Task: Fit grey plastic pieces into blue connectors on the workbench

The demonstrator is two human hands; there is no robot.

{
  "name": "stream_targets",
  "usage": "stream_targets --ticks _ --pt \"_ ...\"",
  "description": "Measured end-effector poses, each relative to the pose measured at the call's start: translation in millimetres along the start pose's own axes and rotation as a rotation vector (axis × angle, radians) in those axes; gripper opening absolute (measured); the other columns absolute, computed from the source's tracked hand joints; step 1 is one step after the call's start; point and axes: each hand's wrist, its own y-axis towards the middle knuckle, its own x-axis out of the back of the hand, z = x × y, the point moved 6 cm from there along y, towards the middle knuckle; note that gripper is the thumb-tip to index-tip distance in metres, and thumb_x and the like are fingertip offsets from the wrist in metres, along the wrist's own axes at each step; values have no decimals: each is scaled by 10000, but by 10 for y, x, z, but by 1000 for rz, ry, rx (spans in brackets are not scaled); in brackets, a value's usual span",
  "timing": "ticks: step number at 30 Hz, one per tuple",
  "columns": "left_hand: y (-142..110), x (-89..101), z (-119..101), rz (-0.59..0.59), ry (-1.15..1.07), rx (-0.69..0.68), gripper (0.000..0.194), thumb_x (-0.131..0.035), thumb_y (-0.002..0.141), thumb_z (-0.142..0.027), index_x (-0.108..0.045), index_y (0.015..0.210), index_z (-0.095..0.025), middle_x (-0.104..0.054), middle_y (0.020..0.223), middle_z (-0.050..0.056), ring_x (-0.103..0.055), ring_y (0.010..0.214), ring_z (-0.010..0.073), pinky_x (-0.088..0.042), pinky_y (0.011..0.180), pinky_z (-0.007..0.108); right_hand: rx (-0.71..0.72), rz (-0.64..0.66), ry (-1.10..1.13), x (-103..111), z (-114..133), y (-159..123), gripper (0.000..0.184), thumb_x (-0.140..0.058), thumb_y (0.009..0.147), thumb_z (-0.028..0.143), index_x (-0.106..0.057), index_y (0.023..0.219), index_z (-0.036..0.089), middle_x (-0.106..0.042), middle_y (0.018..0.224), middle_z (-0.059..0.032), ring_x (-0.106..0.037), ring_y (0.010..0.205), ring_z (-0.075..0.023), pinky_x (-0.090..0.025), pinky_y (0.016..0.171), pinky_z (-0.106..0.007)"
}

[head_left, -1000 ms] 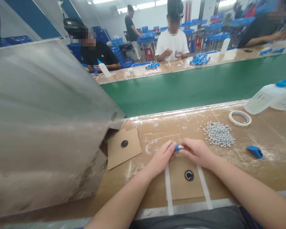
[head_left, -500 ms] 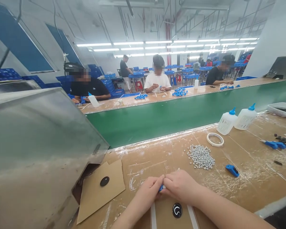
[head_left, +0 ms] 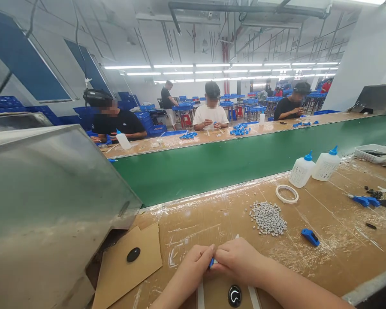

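Observation:
My left hand [head_left: 197, 261] and my right hand [head_left: 236, 259] meet over the near middle of the bench, fingers closed. Between them they grip a small blue piece [head_left: 211, 262], mostly hidden by my fingers, with a bit of white beside it. A pale pointed tip sticks up behind my right hand; I cannot tell what it belongs to. Just below my hands, a glossy black disc [head_left: 234, 296] rests on cardboard between two white strips. To the right of my hands lie a heap of small grey pellets [head_left: 268, 218] and a blue clip-like part [head_left: 310, 237].
Cardboard [head_left: 148, 253] with a black disc lies at left, beside a metal housing [head_left: 51, 206]. Toward the right are a tape roll [head_left: 287, 194], two blue-capped bottles [head_left: 301, 171], a white basket [head_left: 375, 153] and blue-handled cutters [head_left: 366, 200]. Several people sit beyond the green belt [head_left: 212, 163].
The view has tilted up slightly and shifted, so the bench things appear lower and a little to the left. My hands stay together on the blue piece.

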Motion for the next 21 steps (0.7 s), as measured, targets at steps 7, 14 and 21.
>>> stream_targets --ticks 7,14,21 --pt "24 43 -12 -126 169 -60 598 -287 922 -706 -303 586 -211 -336 595 -8 -335 618 155 -217 610 311 15 -72 -107 31 33 -10 276 -572 1051 347 -538 823 197 -649 754 0 -581 632 -150 -325 568 -296" --pt "22 11 1 4 77 -48 611 -292 907 -738 -294 597 -211 -307 594 -20 -305 608 146 -222 601 303 85 -57 -26 -9 8 8 322 -480 1096 398 -513 841 204 -660 804 1 -595 670 -133 -365 593 -268" --pt "-44 77 -55 -120 161 -31 593 -285 919 -706 -298 595 -210 -333 591 -2 -299 605 157 -206 606 310 45 -76 -87 -43 13 -6 336 -473 1095 408 -501 823 214 -640 756 -4 -596 645 -148 -373 578 -279"
